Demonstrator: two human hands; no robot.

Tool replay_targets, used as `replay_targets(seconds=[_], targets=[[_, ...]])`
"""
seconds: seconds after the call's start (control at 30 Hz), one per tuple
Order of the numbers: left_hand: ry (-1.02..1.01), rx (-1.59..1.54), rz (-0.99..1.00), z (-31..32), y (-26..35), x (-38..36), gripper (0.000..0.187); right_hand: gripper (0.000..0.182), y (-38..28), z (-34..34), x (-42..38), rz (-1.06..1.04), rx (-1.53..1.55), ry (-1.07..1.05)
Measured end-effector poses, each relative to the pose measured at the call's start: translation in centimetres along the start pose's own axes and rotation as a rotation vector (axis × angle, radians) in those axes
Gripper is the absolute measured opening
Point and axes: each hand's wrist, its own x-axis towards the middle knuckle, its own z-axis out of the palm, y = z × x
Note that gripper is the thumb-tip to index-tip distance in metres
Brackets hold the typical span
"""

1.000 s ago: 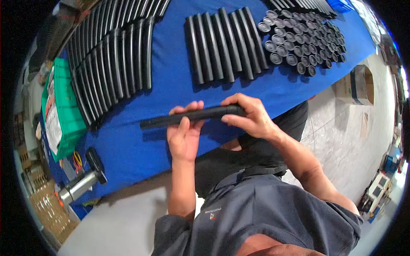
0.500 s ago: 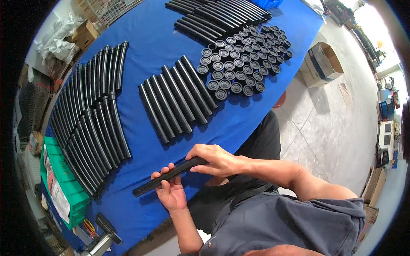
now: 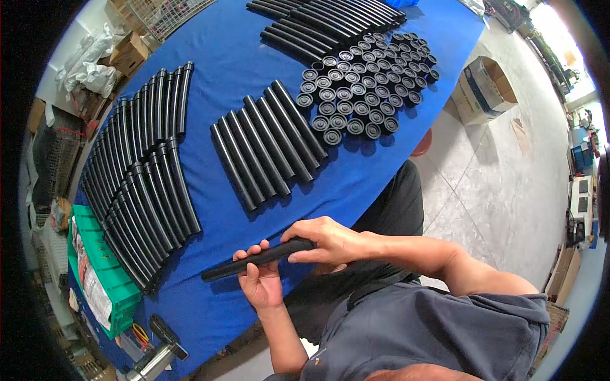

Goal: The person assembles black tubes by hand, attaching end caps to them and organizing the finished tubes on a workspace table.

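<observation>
A black tube (image 3: 222, 270) is held in both hands above the near edge of the blue-covered table (image 3: 222, 244). My left hand (image 3: 260, 279) supports its middle from below, with fingers and thumb around it. Wrapped over the tube's right end is my right hand (image 3: 323, 241), which hides that end. Several loose black tubes (image 3: 270, 146) lie side by side just beyond my hands. Rows of black tubes with collared ends (image 3: 149, 184) lie at the left. Many round black caps (image 3: 359, 89) stand grouped toward the right edge.
More black tubes (image 3: 318, 25) lie at the table's far end. A green crate (image 3: 121, 289) sits at the left edge, near a metal and black device (image 3: 162, 352) and yellow-handled scissors (image 3: 140, 333). An open cardboard box (image 3: 473, 95) is on the floor at right.
The view has shifted slightly. The tube lies a little flatter in my hands, and both hands keep nearly the same hold on it.
</observation>
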Motion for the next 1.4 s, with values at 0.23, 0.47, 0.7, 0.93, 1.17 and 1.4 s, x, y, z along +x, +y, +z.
replay_targets(seconds=[0.23,0.47,0.7,0.93,1.17,1.4], targets=[[0.013,0.018,0.022,0.3,0.1,0.0,0.03,0.04,0.3,0.6,0.2,-0.008,0.03,0.015],[-0.018,-0.011,-0.003,0.2,0.2,-0.1,0.032,0.037,0.4,0.1,0.3,-0.024,0.018,-0.03],[0.086,0.016,0.002,1.4,0.0,0.1,0.031,0.036,0.7,1.1,0.1,-0.282,-0.175,0.067],[-0.002,0.056,0.018,0.5,-0.1,0.0,0.031,0.036,-0.3,0.4,-0.2,-0.027,-0.001,0.006],[-0.018,-0.009,-0.021,0.1,0.1,0.1,0.031,0.033,0.3,0.7,-0.6,-0.17,-0.097,0.043],[0.024,-0.041,-0.004,0.5,0.1,0.1,0.03,0.034,0.1,0.7,-0.1,-0.167,-0.128,0.025]])
